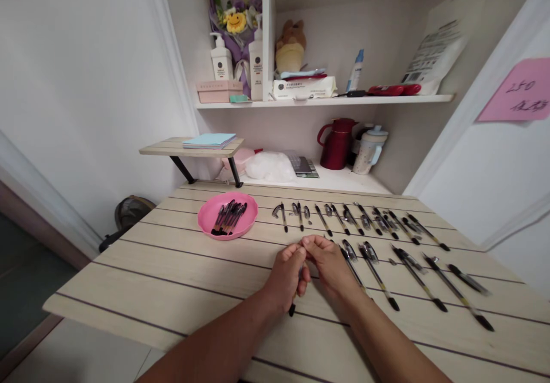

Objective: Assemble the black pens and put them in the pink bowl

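Both my hands meet over the middle of the wooden table (172,268). My left hand (287,277) is closed round a black pen (293,308), whose dark tip sticks out below the fist. My right hand (329,262) is closed too, fingertips pinched at the pen's upper end right against the left hand. Just right of my hands lie two rows of black pens and loose caps (378,222), spread across the table. A pink dish (227,215) with several black pens stands to the upper left of my hands.
Behind the table is a white shelf unit (326,101) with bottles, a plush toy, a red jug (337,142) and a mug. A small wooden riser (193,148) carries blue notebooks. A pink note (518,90) hangs at the right.
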Available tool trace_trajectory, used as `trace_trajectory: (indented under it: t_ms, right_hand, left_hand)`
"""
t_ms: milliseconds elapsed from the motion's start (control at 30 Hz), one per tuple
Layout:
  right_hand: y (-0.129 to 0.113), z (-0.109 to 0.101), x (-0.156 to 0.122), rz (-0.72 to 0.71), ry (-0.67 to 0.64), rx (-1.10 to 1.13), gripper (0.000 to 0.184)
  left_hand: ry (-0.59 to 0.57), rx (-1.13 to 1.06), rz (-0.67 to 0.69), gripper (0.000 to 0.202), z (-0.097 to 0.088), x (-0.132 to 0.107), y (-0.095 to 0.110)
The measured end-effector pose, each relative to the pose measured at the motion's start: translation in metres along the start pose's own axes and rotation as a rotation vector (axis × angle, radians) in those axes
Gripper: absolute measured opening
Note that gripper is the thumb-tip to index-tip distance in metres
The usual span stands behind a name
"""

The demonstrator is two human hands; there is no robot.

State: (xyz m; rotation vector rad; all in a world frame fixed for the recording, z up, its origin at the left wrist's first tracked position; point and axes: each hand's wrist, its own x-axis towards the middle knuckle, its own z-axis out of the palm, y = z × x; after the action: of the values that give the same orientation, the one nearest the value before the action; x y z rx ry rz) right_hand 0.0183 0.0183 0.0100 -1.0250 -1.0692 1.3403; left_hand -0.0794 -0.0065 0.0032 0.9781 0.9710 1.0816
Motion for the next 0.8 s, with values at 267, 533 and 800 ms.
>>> trace_trajectory:
  t_ms: [267,533,800]
  right_hand:
    - [0.0023,-0.0037,0.0039,0.012,-0.050,0.041,0.030]
    - [-0.0024,-0.0016,-0.0005,-0.073,0.015,-0.012,0.030]
    - [0.0015,-0.0051,0.0031,-0.055,-0.026,0.038,0.027]
  left_hand:
    - [-0.014,0.032,-0.016,0.029,0.0004,-0.0016,0.0017]
    - [-0.058,0.006,0.009,0.028,0.0007,0.0004,0.0012]
    - [-0.077,0.004,0.034,0.025,0.0000,-0.0003,0.0040]
